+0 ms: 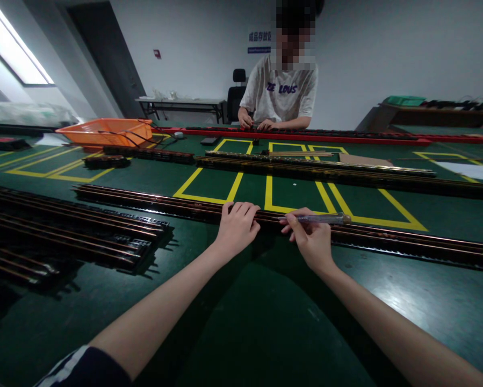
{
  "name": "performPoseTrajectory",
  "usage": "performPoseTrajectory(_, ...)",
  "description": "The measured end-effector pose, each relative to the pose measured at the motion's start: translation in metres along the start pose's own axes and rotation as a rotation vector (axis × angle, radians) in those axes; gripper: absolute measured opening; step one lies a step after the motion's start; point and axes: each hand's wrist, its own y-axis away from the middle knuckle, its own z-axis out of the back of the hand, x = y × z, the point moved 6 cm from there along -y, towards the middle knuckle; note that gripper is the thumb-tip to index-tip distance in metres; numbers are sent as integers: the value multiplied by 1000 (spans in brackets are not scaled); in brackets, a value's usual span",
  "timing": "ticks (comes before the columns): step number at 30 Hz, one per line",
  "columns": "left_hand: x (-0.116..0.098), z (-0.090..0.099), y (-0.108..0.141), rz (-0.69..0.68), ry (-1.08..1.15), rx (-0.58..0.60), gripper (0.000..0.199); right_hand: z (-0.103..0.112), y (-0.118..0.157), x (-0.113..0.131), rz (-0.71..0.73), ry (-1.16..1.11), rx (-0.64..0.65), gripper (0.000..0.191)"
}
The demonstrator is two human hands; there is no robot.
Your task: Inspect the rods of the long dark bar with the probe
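Observation:
A long black rail with copper-coloured strips runs across the table in front of me. My left hand grips it from above, fingers bent over its far side and thumb on the near side. Just to the right, my right hand pinches a pen-like tool with a translucent barrel. The tool lies nearly level over the rail, its thin end pointing left between the hands. Whether that tip touches the rail I cannot tell.
Several similar rails lie at the left on the green table. Beyond are more long rails, a piece of cardboard and an orange basket. Across the table, a person works with both hands at a red rail.

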Motion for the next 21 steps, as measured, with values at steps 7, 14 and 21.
performPoseTrajectory(7, -1, -1, 1, -5, 3, 16, 29, 0, 0, 0, 1, 14, 11, 17)
performPoseTrajectory(14, 0, 1, 1, -2, 31, 14, 32, -2, -1, -2, 12, 21, 33, 17)
performPoseTrajectory(21, -2, 0, 1, -23, 18, 25, 37, -1, 0, -2, 4, 28, 22, 19)
